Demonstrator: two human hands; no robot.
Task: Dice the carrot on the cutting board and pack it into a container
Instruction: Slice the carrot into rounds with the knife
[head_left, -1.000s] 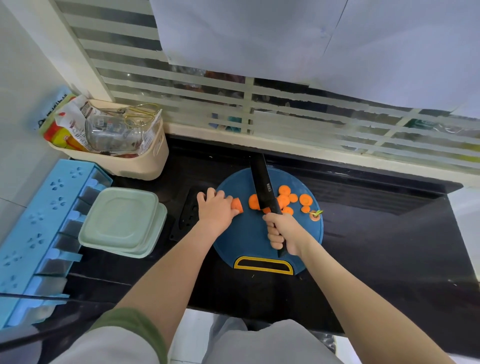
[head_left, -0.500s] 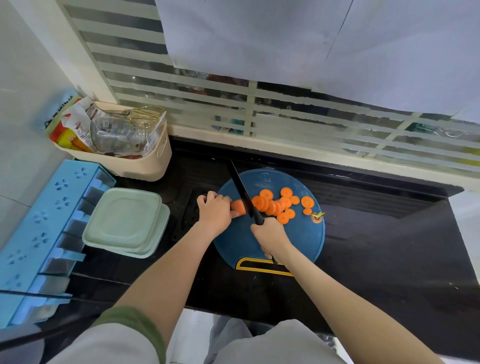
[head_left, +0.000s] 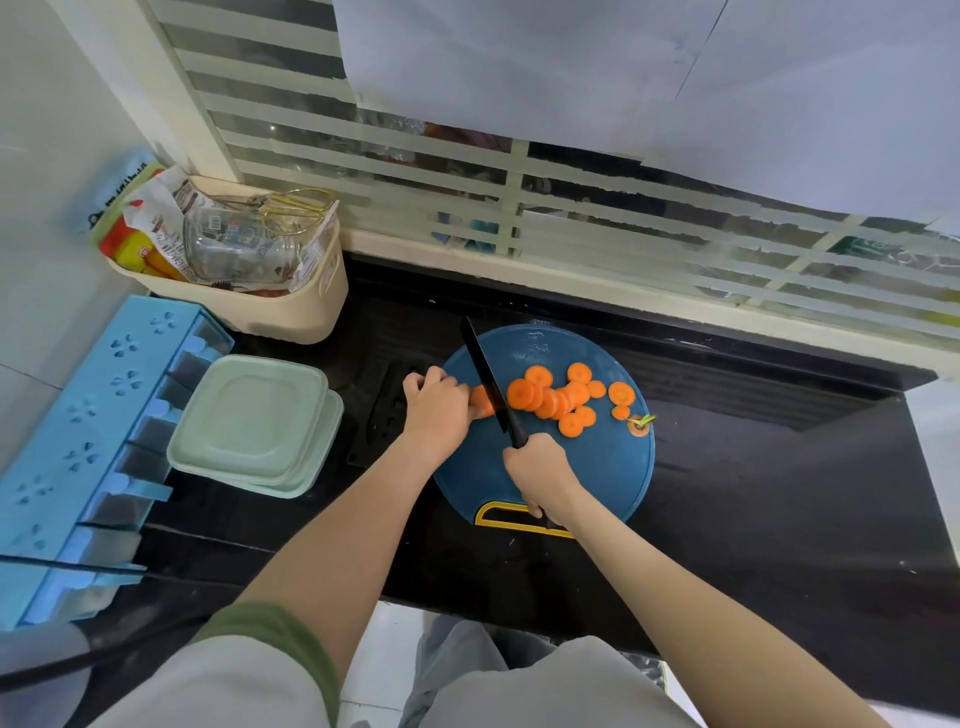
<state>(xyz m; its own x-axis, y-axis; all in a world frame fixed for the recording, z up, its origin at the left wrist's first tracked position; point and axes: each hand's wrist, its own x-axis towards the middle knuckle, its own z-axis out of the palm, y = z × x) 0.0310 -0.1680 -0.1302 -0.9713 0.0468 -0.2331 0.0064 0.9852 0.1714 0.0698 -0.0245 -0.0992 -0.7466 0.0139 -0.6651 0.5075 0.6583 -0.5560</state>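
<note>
Person w/ bare forearms (head_left: 332, 545); L short sleeve (head_left: 234, 680) pale grey w/ olive-green cuff (head_left: 280, 636); light grey trousers (head_left: 457, 670).

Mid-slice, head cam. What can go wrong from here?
1. The carrot stub is short, and the left hand holding it sits right against the knife in the right hand: fingertips may get nicked.
2. The carrot top lies at the cutting board rim and may drop off.
</note>
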